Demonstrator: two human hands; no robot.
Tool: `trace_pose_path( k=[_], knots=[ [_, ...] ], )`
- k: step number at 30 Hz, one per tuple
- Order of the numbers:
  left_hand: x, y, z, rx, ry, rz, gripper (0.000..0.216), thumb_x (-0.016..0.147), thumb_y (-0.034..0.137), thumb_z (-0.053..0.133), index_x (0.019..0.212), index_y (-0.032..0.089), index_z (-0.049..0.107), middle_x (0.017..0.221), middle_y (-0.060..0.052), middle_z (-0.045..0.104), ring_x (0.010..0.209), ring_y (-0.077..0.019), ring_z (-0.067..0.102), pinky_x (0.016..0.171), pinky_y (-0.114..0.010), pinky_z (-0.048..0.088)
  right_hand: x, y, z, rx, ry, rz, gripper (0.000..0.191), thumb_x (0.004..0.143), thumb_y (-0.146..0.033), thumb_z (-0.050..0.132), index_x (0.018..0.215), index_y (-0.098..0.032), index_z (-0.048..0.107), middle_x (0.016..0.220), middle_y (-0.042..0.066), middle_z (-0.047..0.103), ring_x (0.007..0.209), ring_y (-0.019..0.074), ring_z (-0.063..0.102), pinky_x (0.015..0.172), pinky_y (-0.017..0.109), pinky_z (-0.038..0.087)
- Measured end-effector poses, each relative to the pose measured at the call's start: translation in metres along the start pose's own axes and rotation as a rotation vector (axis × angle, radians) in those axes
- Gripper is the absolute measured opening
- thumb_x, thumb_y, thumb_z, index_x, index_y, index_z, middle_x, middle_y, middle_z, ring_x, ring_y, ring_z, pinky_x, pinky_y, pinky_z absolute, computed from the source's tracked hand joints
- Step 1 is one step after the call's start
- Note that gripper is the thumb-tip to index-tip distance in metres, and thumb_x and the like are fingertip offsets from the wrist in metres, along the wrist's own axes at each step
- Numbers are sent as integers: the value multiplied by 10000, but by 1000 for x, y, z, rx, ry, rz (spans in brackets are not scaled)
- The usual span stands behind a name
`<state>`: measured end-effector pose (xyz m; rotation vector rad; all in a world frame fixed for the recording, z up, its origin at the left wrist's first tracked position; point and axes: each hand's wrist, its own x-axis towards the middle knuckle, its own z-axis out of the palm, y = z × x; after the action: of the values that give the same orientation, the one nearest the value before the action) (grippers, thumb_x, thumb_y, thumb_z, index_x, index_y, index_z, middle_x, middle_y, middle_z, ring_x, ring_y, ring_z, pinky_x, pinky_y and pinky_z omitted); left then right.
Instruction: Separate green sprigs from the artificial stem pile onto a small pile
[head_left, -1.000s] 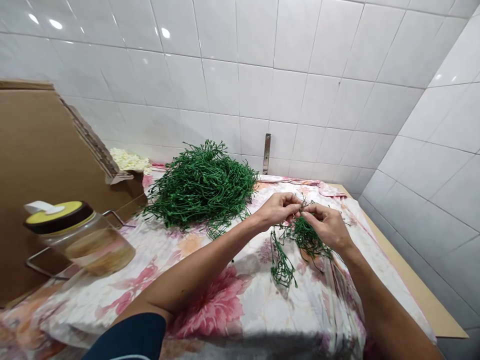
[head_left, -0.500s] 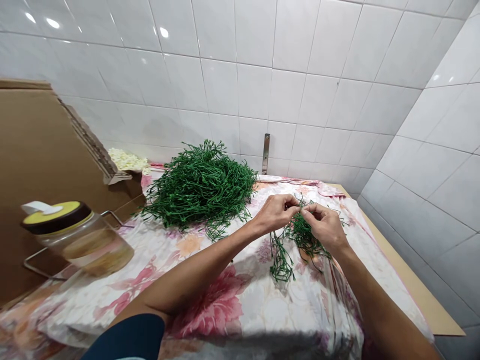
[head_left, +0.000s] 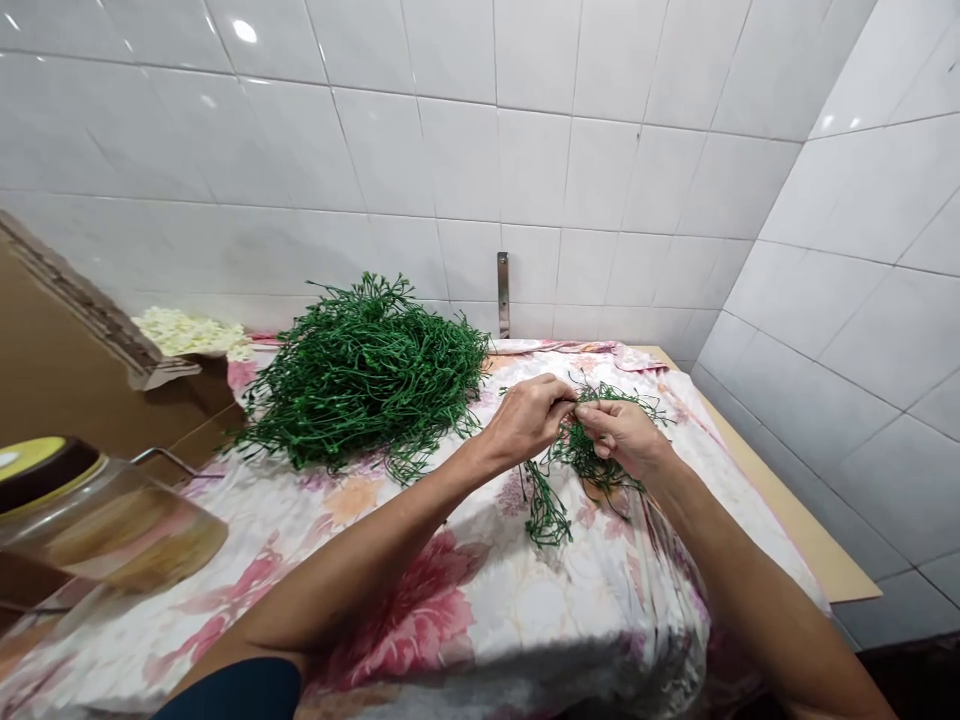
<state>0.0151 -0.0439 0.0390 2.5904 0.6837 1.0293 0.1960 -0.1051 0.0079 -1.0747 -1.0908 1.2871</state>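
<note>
Pinching a bunch of green wiry sprigs point(head_left: 581, 450) over a floral cloth point(head_left: 600, 590)

The left hand point(head_left: 525, 420) and right hand point(head_left: 619, 440) are both closed, their fingertips meeting at the top of the bunch and gripping its strands. The fingers hide the exact pinch, so which strand each hand holds cannot be made out. One spray point(head_left: 546, 518) trails below the bunch, and it is hard to tell whether it touches the cloth. Just beside the left hand lies a large heap of green sprigs point(head_left: 360, 380), its tangled strands too dense to follow. Beyond it, cream-coloured pieces point(head_left: 187, 332) sit partly behind a torn edge of brown cardboard point(head_left: 45, 380). A metal bracket point(head_left: 502, 295) stands on the white tile wall point(head_left: 450, 150). A dark sleeve point(head_left: 232, 690) is cut off by the bottom edge. Compared with the earlier frame, the whole scene sits further left in view, and a glass jar point(head_left: 97, 520) with a yellow-topped lid, whole before, is now cut off by the left edge.
</note>
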Motion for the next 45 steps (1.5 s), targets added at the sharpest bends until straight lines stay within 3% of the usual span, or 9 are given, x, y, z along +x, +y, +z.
trace_pose_path(
  k=[14,22,32,36,41,45],
  knots=[
    [-1,3,0,-43,55,40,154,930,172,593,991,138,730,928,-91,721,850,-178,654,799,-294,488,-3,-3,0,55,-13,-43,394,691,-470,884,778,-146,679,617,-61,460,478,35,295,404,185,302],
    [2,4,-6,-99,-23,-66,184,927,163,586,959,141,766,884,-78,759,785,-165,669,735,-278,478,-4,-4,3,-17,35,-47,423,685,-507,867,838,-149,702,609,-64,466,460,44,288,384,199,307],
    [3,7,-8,-109,-55,-20,233,910,126,571,1011,157,779,938,-85,761,812,-170,666,790,-301,498,-4,-3,2,-45,3,-47,421,690,-528,856,763,-160,664,585,-64,431,461,54,315,379,206,320],
    [2,7,-6,-76,-41,-21,209,902,131,582,976,150,776,915,-88,748,823,-177,663,792,-296,491,-3,0,3,-151,77,-90,411,700,-538,830,758,-168,660,591,-58,465,437,69,381,366,225,323],
    [-1,7,-4,12,-27,-27,183,898,175,600,948,144,774,883,-93,713,804,-181,639,778,-295,479,-4,2,6,-417,161,-160,344,810,-522,720,787,-186,651,588,-49,510,403,98,473,383,243,319],
    [-2,8,-5,45,-46,-42,176,883,195,623,966,152,773,867,-83,689,768,-171,615,749,-285,471,-5,5,6,-406,160,-185,358,828,-533,707,758,-195,613,543,-51,508,411,112,483,408,249,320]
  ],
)
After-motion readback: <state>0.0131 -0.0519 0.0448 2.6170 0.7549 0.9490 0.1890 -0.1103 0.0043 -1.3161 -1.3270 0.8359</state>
